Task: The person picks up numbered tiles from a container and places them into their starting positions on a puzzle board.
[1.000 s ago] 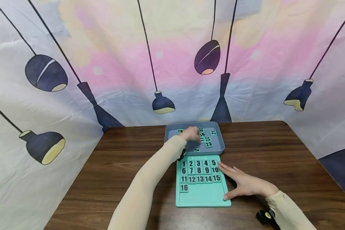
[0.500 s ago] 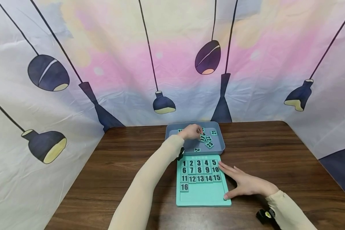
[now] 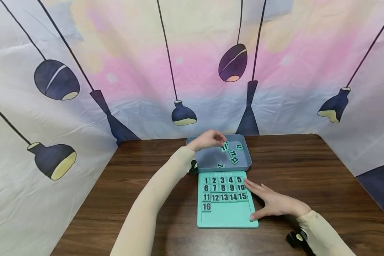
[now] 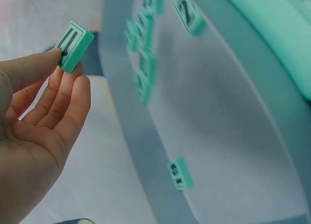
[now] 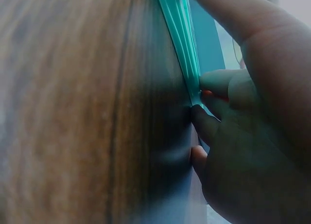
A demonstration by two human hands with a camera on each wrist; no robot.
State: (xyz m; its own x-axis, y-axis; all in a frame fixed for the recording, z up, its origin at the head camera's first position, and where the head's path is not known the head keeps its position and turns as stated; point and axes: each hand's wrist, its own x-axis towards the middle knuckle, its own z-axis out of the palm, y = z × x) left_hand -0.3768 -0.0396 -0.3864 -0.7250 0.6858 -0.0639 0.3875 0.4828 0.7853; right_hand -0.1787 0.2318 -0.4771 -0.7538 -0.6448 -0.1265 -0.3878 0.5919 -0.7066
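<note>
In the head view my left hand (image 3: 208, 139) is over the far tray (image 3: 208, 158), pinching a small green number tile (image 4: 75, 45) between thumb and fingertips. The left wrist view shows this tile raised and tilted; its number looks like 17. Below it in the tray lie loose tiles, among them the 22 tile (image 3: 232, 153), the 23 tile (image 3: 234, 160) and the 21 tile (image 3: 239, 146). My right hand (image 3: 275, 203) rests spread at the right edge of the green board (image 3: 230, 217), thumb and fingers touching it. Tiles 1 to 16 sit on the board in order.
The grey-blue tray stands behind the board on a brown wooden table (image 3: 291, 160). A cloth printed with hanging lamps (image 3: 184, 115) hangs behind the table's back edge. Another tile (image 4: 180, 174) lies apart from the others in the tray.
My left hand has taken the tile from the tray and lifted it, moving up and slightly left. The 23 tile has turned in the tray. My right hand stays at the board's edge.
</note>
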